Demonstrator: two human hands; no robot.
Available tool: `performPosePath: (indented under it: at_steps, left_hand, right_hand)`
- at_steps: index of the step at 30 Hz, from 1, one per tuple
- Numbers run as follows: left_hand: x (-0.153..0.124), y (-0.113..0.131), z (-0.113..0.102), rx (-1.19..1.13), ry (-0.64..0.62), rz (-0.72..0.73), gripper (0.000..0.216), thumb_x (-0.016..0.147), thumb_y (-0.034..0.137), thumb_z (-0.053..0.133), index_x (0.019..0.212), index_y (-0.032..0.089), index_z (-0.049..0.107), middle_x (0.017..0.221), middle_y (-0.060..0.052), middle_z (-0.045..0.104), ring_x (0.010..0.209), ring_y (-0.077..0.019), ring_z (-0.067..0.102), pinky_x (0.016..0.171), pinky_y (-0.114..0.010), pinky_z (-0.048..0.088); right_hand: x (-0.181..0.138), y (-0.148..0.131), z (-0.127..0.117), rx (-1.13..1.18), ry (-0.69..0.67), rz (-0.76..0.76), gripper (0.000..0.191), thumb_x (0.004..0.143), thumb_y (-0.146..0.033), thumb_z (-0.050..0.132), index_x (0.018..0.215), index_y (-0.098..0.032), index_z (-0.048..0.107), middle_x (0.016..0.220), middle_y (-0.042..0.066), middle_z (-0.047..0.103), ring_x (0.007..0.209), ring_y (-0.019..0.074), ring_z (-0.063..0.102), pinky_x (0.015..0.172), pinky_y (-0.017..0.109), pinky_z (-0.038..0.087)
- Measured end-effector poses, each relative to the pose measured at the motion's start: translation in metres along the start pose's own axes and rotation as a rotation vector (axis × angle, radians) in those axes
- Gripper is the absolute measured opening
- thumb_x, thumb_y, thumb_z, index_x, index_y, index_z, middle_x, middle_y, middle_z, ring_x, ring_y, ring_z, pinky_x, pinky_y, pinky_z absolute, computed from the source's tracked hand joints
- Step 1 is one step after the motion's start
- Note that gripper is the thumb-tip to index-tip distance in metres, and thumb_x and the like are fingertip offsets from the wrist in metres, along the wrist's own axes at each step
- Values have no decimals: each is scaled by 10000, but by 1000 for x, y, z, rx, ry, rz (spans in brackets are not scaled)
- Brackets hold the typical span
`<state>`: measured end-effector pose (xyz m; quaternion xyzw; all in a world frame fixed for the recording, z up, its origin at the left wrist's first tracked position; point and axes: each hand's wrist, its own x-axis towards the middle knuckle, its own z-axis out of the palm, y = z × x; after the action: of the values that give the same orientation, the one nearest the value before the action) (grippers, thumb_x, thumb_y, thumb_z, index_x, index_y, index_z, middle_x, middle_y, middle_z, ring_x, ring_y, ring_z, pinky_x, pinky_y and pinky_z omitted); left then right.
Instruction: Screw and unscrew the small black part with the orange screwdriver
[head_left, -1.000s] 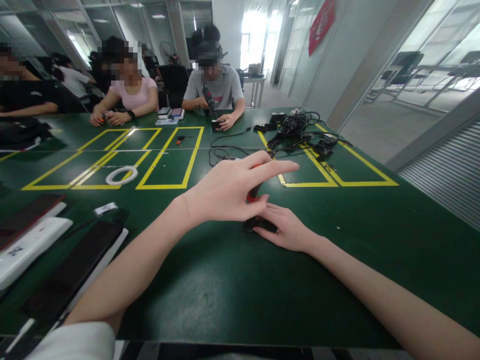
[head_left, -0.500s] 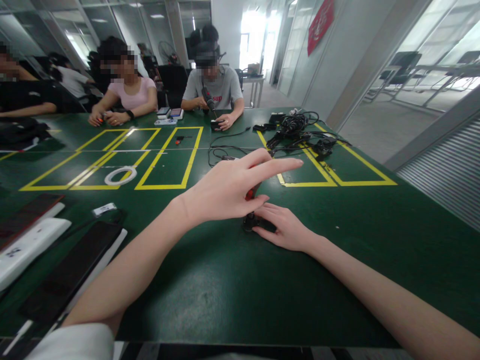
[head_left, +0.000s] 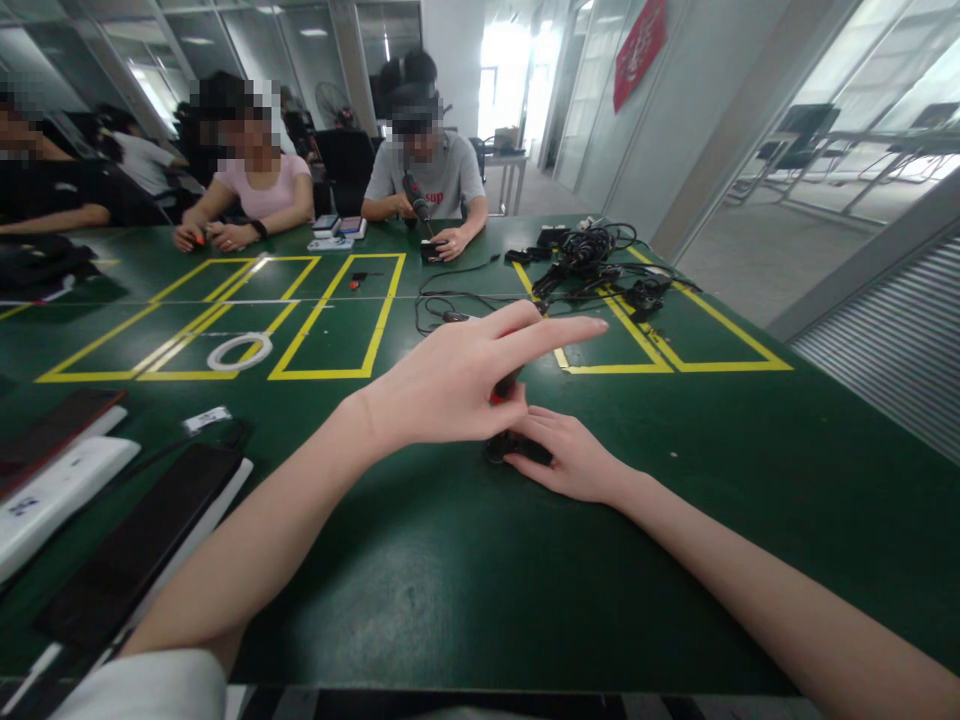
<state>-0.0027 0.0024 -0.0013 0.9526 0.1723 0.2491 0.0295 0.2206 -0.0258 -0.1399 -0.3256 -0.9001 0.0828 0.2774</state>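
Observation:
Above the green tabletop my left hand point(head_left: 450, 385) pinches an upright red-and-black screwdriver point(head_left: 498, 396) between thumb and curled fingers. Its index finger sticks out to the right, off the handle. Most of the handle is behind the hand, and the tip cannot be seen. Directly below, my right hand point(head_left: 574, 455) rests on the table, thumb and fingers closed around a small black part point(head_left: 497, 449). The part lies on the tabletop under the screwdriver, and the fingers cover much of it. My two hands nearly touch.
A tangle of black cables point(head_left: 585, 262) lies at the back right, a white tape ring point(head_left: 240, 351) on the left. Black power bank point(head_left: 142, 545) and white power strip point(head_left: 71, 500) stand near my left arm. Across the table a person point(head_left: 427, 170) works with a power driver.
My left thumb has drawn in and down along the screwdriver handle, and the handle has turned or tilted slightly. My right hand stays on the black part.

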Motion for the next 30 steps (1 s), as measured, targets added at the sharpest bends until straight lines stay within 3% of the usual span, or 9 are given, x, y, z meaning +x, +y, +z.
performPosePath:
  at_steps: [7, 11, 17, 30]
  left_hand:
    - [1, 0, 0, 1, -9, 1, 616, 902, 154, 525, 1512, 233, 477, 1131, -59, 660, 912, -158, 656, 797, -237, 524]
    - [1, 0, 0, -17, 10, -1, 602, 902, 103, 493, 1490, 233, 498, 1217, -79, 641, 945, -148, 663, 777, -222, 529]
    - [0, -2, 3, -36, 25, -13, 568, 916, 167, 536, 1479, 238, 504, 1267, -84, 630, 952, -147, 674, 767, -222, 546]
    - [-3, -7, 5, -87, 37, 13, 474, 916, 103, 527, 1382, 180, 569, 1138, -69, 668, 886, -131, 658, 767, -231, 525]
  right_hand:
    - [-1, 0, 0, -2, -2, 2, 191, 1012, -300, 593, 1166, -196, 635, 1046, 120, 763, 935, 270, 725, 812, 424, 616]
    - [-1, 1, 1, -6, 3, 9, 197, 999, -291, 602, 1165, -192, 642, 1014, 116, 764, 921, 275, 721, 795, 425, 614]
    - [0, 1, 2, 11, 0, 6, 209, 995, -277, 606, 1176, -179, 643, 1053, 135, 768, 941, 288, 727, 799, 437, 618]
    - [3, -2, 4, -14, 10, -1, 167, 979, -252, 633, 1135, -193, 634, 991, 100, 763, 891, 255, 712, 756, 379, 592]
